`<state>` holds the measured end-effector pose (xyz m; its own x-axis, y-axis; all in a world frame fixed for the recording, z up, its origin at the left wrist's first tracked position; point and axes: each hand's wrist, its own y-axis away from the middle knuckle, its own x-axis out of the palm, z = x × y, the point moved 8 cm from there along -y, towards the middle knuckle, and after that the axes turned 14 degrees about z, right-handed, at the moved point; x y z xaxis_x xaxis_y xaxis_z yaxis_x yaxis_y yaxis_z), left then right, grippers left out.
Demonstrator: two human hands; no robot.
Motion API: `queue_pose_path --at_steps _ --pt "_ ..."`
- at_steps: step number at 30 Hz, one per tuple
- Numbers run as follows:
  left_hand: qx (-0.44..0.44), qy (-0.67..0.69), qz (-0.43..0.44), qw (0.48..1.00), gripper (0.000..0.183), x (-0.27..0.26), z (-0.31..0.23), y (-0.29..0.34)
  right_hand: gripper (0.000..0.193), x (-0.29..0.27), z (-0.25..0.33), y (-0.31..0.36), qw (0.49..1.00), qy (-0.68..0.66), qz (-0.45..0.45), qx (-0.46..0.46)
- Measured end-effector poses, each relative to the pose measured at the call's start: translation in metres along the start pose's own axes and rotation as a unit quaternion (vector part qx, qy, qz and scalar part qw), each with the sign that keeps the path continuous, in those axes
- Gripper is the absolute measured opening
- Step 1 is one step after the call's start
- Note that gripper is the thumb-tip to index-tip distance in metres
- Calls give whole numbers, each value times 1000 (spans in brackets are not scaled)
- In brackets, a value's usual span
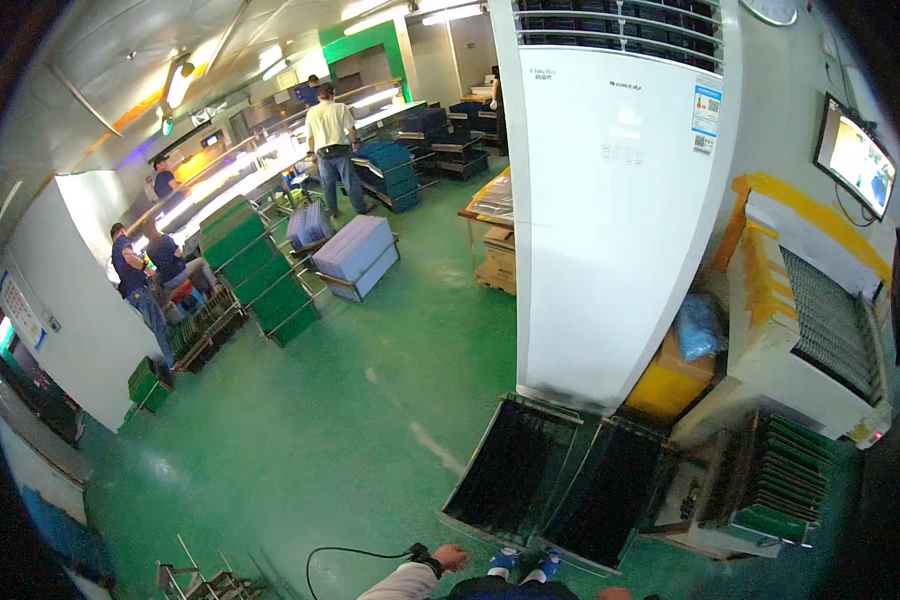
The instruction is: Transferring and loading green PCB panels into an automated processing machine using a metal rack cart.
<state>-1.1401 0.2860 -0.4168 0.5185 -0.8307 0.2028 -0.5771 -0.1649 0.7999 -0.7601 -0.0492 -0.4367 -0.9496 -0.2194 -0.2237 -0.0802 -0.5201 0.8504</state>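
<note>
My left hand hangs low near the bottom edge, its fingers loosely curled with nothing visible in them. A dark band circles that wrist, and a black cable loops away from it to the left. Of my right hand only a small part shows at the lower edge; its fingers are hidden. Just in front of my blue shoes stand two dark rack-like bins, a left bin and a right bin. Neither hand touches them.
A tall white air conditioner rises behind the bins. To the right are a rack of dark boards and a white-and-yellow machine. Green crates and grey panels stand farther off. Several people work along a lit bench.
</note>
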Motion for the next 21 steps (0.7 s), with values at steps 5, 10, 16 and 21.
queue_pose_path --at_steps 5,10,16,21 --pt "-64 24 -34 997 26 -1 9 32 39 3 27 28 1000 9 -14 -11" --pt "-60 35 -47 996 28 31 6 30 36 -7 9 42 1000 20 -20 -13" --pt "-3 -235 32 971 30 64 16 -55 33 -28 -51 68 999 31 -21 -15" --pt "103 -431 11 897 33 186 -83 -56 30 -40 -177 116 1000 11 -19 10"
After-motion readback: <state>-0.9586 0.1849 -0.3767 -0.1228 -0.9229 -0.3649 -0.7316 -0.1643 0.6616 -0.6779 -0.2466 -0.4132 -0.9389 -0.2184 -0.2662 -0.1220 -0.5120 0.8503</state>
